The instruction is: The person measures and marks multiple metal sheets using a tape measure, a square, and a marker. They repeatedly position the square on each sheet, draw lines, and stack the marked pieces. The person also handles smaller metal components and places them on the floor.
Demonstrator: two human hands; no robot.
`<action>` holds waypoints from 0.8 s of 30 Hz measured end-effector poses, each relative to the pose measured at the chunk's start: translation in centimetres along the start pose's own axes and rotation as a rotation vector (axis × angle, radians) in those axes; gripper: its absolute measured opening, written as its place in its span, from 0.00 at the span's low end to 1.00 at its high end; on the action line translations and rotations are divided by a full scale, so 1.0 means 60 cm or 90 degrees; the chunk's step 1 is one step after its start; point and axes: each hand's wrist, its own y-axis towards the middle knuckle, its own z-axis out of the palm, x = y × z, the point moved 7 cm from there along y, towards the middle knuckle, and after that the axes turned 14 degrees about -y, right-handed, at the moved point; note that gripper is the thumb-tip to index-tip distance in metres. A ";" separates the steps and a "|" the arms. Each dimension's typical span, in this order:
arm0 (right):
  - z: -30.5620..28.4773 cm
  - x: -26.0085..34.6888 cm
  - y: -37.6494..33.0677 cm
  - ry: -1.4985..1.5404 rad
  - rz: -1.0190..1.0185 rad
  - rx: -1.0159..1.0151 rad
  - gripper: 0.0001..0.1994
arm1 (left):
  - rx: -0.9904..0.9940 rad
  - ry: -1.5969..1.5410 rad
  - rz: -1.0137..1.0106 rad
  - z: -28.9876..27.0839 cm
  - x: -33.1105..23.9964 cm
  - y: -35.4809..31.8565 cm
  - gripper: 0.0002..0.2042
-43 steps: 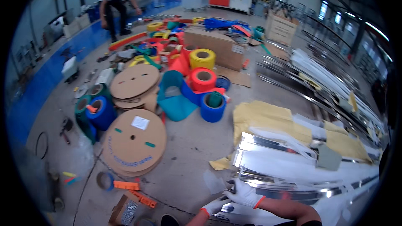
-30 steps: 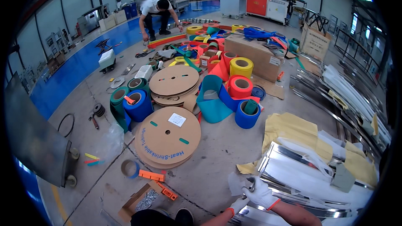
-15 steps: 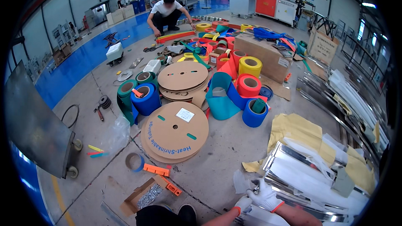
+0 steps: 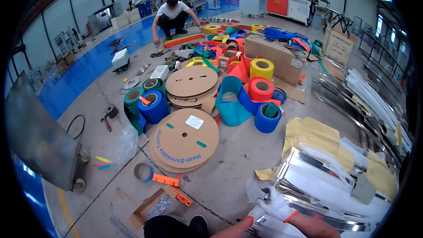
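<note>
A stack of shiny metal strips (image 4: pixel 326 185) on the floor at five o'clock is gripped at its near end by the gloved right hand (image 4: pixel 277 205), fingers curled around it. The gloved left hand (image 4: pixel 254 215) is mostly hidden, its state unclear. Nothing appears lifted yet. Cardboard reels (image 4: pixel 184 139) lie at eleven o'clock.

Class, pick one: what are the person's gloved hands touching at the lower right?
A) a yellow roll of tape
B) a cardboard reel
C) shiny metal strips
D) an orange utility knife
C: both white-gloved hands, the right hand and the left hand, rest on the shiny metal strips; the cardboard reel lies apart on the floor.
</note>
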 end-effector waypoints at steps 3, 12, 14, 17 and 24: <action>-0.006 0.012 0.006 0.020 0.001 0.010 0.30 | 0.007 0.013 -0.014 -0.013 -0.003 0.004 0.20; -0.013 0.050 0.022 0.085 -0.075 -0.064 0.29 | 0.073 0.180 0.019 -0.115 -0.150 -0.020 0.16; -0.023 0.046 0.020 0.076 -0.084 -0.095 0.28 | 0.108 0.290 0.074 -0.152 -0.259 -0.029 0.15; -0.023 0.050 0.027 0.119 -0.091 -0.090 0.27 | 0.151 0.556 0.184 -0.200 -0.451 -0.057 0.14; -0.040 0.035 0.027 0.132 -0.069 -0.107 0.26 | 0.245 0.894 0.003 -0.267 -0.592 -0.173 0.16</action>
